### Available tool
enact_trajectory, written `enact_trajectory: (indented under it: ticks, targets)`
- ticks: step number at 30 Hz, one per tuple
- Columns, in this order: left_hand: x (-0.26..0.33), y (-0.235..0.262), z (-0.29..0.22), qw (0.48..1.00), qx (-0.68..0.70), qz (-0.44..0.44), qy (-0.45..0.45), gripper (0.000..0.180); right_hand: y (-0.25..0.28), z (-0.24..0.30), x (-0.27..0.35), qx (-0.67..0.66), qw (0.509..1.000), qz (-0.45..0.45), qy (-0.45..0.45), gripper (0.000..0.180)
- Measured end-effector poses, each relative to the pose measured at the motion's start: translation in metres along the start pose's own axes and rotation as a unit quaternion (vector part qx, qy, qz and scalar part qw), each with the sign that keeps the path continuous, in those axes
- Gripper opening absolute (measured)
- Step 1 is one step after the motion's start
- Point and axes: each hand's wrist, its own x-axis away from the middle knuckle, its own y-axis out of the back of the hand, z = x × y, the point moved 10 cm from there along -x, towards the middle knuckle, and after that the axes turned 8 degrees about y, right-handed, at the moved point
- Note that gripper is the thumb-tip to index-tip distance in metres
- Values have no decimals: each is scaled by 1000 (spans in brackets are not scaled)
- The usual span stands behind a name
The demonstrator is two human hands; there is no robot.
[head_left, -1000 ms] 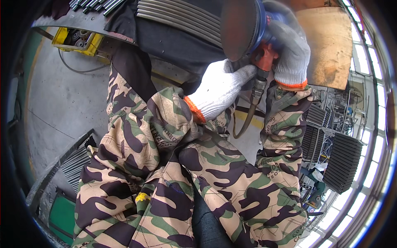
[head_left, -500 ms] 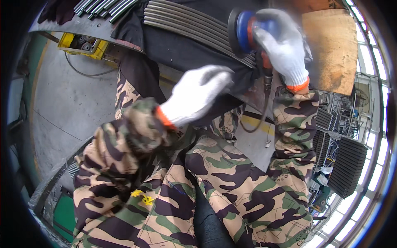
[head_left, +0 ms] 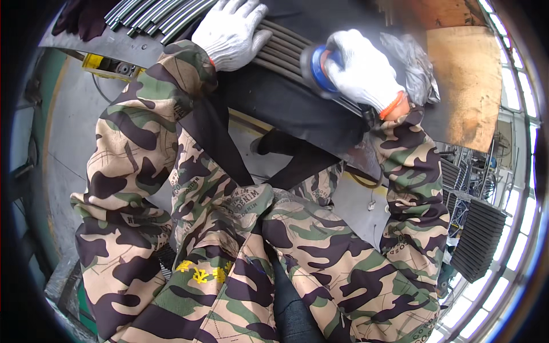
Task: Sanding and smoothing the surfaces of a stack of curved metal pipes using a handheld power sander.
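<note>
A row of grey metal rods point(head_left: 284, 48) lies side by side on a black cloth point(head_left: 274, 100). My left hand point(head_left: 231, 34), in a white knit glove with an orange cuff, rests flat across their left part with its fingers spread. My right hand point(head_left: 363, 71), gloved alike, is wrapped round a blue disc sander point(head_left: 324, 70). The sander's round pad is tilted against the right part of the rods and looks blurred. Under my right hand, the ends of the rods are partly hidden.
Shiny metal tubes point(head_left: 150, 17) and a dark glove point(head_left: 86, 18) lie at the far left. Crumpled grey plastic point(head_left: 414, 63) sits beyond my right hand, next to a brown board point(head_left: 466, 83). A yellow box point(head_left: 108, 66) stands below the table edge. Stacked dark bars point(head_left: 479, 240) stand at right.
My left hand has moved forward and left from above my lap onto the rods, fingers spreading. My right hand has brought the sander nearer and turned its pad down to the rods.
</note>
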Motion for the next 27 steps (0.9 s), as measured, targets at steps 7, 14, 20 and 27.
enact_trajectory:
  ticks: [7,14,20,27]
  targets:
    - [-4,4,1,1000,21,-14,13,55,1,25,-23,21,999,-17,42,27]
    - [1,9,-8,998,42,-48,0,51,0,29,-20,33,998,-25,43,29]
    - [2,8,0,998,37,-50,6,49,-6,28,-32,35,999,-4,30,29]
    - [-7,2,-2,998,16,-52,-15,47,2,16,-44,55,998,-19,-9,26]
